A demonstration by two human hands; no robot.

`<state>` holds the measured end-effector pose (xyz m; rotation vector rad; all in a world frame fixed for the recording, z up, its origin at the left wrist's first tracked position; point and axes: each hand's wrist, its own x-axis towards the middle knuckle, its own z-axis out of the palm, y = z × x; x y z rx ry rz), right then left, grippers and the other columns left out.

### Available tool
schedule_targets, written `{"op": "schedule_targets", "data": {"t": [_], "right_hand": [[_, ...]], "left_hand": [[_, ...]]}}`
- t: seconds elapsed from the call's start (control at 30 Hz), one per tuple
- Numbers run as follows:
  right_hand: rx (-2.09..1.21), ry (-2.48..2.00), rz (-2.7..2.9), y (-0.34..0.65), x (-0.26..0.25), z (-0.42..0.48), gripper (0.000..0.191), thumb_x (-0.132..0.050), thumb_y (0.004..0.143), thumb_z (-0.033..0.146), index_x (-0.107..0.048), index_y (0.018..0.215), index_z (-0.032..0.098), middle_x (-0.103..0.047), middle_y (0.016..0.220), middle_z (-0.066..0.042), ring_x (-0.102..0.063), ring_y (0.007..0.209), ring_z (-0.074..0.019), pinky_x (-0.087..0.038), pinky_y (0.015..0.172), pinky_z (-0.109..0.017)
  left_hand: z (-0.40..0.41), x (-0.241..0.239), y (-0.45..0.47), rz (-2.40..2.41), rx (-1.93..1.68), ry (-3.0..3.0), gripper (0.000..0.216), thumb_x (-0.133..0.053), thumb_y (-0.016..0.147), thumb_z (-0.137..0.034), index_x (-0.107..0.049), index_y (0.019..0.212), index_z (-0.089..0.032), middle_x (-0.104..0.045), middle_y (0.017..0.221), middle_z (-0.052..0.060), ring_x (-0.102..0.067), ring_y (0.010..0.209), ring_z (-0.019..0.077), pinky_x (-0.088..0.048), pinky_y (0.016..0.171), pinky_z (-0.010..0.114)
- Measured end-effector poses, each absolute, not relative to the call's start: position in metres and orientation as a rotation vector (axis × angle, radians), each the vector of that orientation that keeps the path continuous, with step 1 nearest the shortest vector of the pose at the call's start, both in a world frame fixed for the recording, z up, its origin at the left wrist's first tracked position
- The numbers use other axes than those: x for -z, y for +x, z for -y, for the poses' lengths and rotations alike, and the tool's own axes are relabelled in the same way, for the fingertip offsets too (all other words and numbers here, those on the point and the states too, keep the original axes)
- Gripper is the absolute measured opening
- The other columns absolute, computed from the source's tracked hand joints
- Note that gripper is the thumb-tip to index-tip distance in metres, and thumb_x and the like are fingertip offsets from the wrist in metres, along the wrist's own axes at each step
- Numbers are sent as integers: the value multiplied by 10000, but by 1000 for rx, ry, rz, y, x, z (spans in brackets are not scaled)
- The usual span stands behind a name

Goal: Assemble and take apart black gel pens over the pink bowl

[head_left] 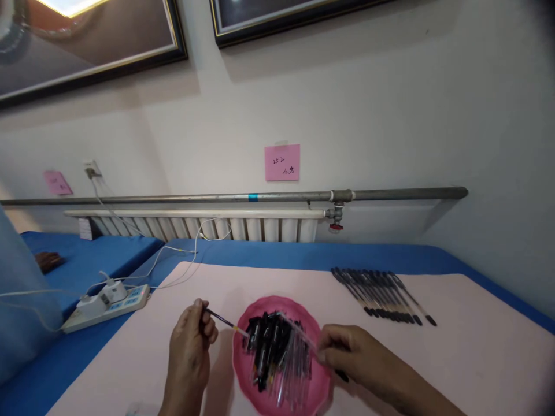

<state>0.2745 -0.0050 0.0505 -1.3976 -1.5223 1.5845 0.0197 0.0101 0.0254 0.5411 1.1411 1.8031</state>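
Note:
My left hand point(191, 346) pinches the dark end of a pen refill point(222, 318), whose yellow band and pale end reach over the bowl. Between the fingers of my right hand point(355, 351) is a clear pen barrel point(301, 333), slanting up and left over the bowl; a black end sticks out below that hand. The pink scalloped bowl point(239, 378) sits between both hands. Inside it lie black pen caps point(267, 341) in a heap and several clear barrels point(291, 378). The refill and barrel are apart from each other.
Several pens with black ends point(381, 294) lie in a slanted row at the right. A power strip point(108, 308) with plugs and white cables point(173, 282) is at the left. Behind the table are a radiator point(264, 229) and a pipe point(208, 199). Another person's hand point(48, 261) rests far left.

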Motion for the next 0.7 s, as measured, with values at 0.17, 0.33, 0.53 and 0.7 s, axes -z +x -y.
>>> {"op": "schedule_targets", "data": {"t": [0.17, 0.33, 0.53, 0.7], "right_hand": [[-1591, -1370, 1404, 274, -47, 1, 109, -547, 644, 286, -534, 691, 188, -478, 478, 69, -377, 369, -67, -273, 386, -200], [-1745, -1234, 1243, 261, -38, 3, 114, -574, 629, 262, -524, 693, 181, -564, 508, 33, -462, 413, -81, -316, 409, -187], [-1716, -1130, 1102, 250, -34, 8, 95, -565, 661, 257, -525, 681, 173, -589, 540, 15, -497, 463, -92, -362, 472, -209], [-1623, -1140, 1151, 249, -32, 11, 110, -587, 683, 254, -514, 660, 175, -583, 537, 28, -486, 469, -85, -354, 493, -215]], "left_hand": [[-1, -25, 47, -1323, -1326, 954, 359, -669, 664, -490, -554, 638, -151, -404, 434, -77, -327, 395, 58, -249, 388, 184], [8, -21, 68, -1284, -1199, 1032, 385, -584, 727, -495, -573, 922, -163, -469, 549, -68, -360, 428, 76, -270, 424, 209], [20, -21, 87, -1157, -818, 1427, 170, -598, 706, -283, -481, 650, -174, -460, 591, -48, -396, 566, 99, -293, 531, 218], [27, -32, 96, -1185, -831, 1636, 128, -509, 758, -236, -487, 645, -178, -473, 614, -32, -396, 601, 114, -292, 559, 227]]}}
